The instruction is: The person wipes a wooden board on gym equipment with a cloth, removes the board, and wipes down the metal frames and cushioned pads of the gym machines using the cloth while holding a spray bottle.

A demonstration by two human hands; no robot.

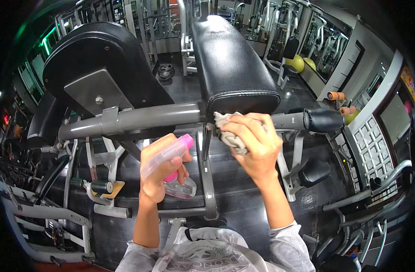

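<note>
Head view: two hands, spray bottle and cloth at a gym bench.
The left hand [160, 174] is wrapped around a spray bottle [166, 157], tilted below the metal bar [160, 118]; the right hand [261, 147], apart from it, grips a crumpled cloth [232, 141] at the lower near end of the black pad [234, 59]; whether the cloth presses, I cannot tell.
</note>
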